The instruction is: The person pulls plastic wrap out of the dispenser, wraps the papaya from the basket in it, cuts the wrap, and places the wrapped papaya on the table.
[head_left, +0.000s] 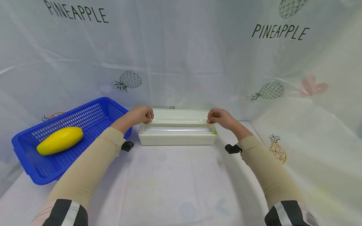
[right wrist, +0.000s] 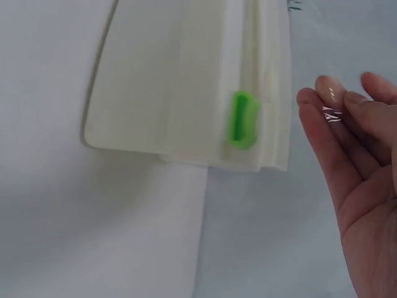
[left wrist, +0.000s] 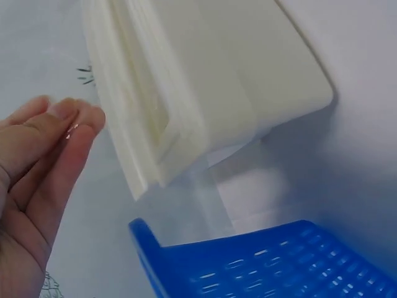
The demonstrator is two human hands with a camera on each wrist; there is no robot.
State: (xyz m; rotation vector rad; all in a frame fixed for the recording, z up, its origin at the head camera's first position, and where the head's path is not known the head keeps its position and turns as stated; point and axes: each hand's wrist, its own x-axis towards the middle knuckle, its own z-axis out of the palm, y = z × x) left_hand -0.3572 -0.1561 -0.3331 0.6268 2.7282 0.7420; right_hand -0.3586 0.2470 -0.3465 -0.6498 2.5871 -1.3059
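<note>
Cling film (head_left: 181,129) sits in the white dispenser box (head_left: 176,140), its edge pinched by our left hand (head_left: 140,114) and right hand (head_left: 221,118), and we think it's light, soft and easy to rip, so we should hold both corners.

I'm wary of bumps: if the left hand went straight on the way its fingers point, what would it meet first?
Probably the white box, near its left end; depth is unclear, so the left hand might pass over it.
</note>
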